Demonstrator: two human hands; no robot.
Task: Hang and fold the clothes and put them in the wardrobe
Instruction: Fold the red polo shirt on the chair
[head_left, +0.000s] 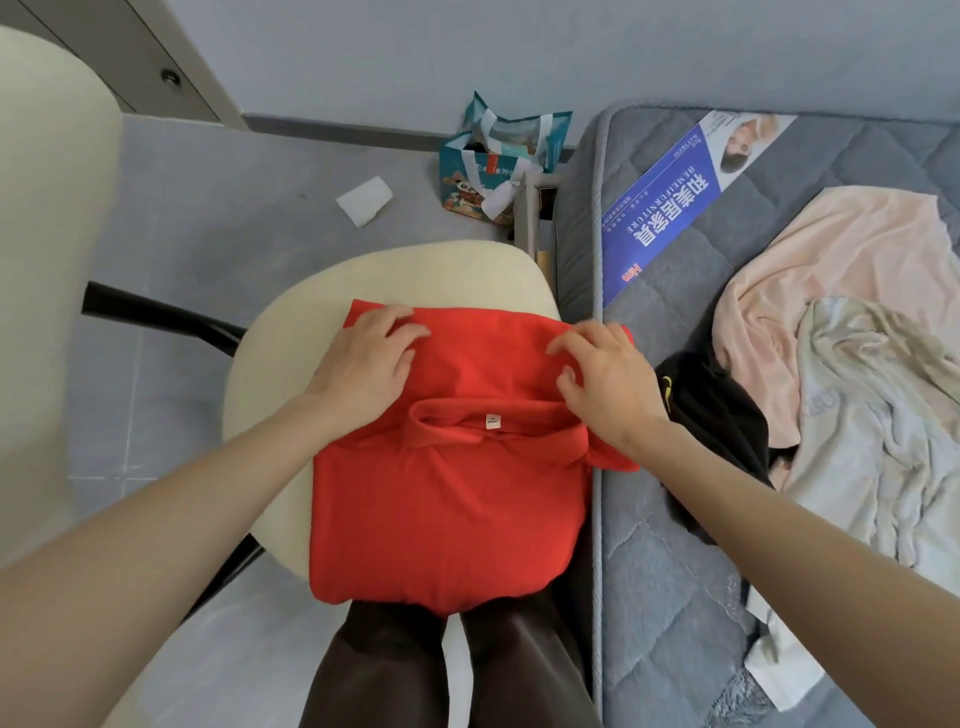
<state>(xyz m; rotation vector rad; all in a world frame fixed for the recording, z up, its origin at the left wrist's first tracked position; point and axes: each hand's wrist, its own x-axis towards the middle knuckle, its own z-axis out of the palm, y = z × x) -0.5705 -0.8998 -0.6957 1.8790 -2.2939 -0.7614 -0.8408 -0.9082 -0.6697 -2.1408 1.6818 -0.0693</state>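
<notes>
Room: grey tiled floor; cream chair seat (441, 275) serves as the table, with a grey mattress (675, 571) touching its right side.
Task thing: red polo shirt (447, 509) lies on the seat, its near edge hanging over toward the person's legs.
Axis: long axis runs near to far; the collar lies across the middle, label up.
Left hand (363, 364): fingers together, lightly bent, pressing the far panel flat.
Right hand (608, 379): fingers arched, tips on the cloth; whether they pinch a fold cannot be told.
Step (judged): folding, mid-way; far panel being set.
Next move (judged): needs a square crease, then folding in half along the near-far axis.
Waiting: black garment (722, 410), pale garment (883, 441) and pink garment (831, 270) on the mattress.
Far: printed bag (493, 161) on the floor.
</notes>
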